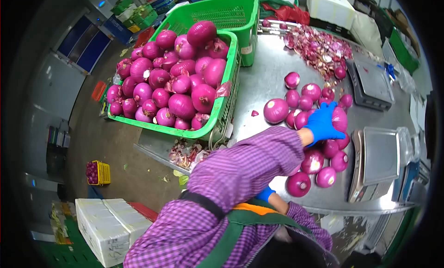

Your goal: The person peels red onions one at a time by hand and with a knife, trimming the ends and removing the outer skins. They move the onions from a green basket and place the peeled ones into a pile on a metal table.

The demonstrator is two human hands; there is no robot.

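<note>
Onion [341,119] | ends hidden, axis unclear | left hand [323,124] grip around it

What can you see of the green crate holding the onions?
The green crate is slatted plastic, rectangular and open-topped, heaped above its rim with unpeeled red onions. It rests at the steel table's left end, seemingly tilted. A second green crate, apparently empty, stands against its far side. Loose onion skins lie below its near corner.
</note>
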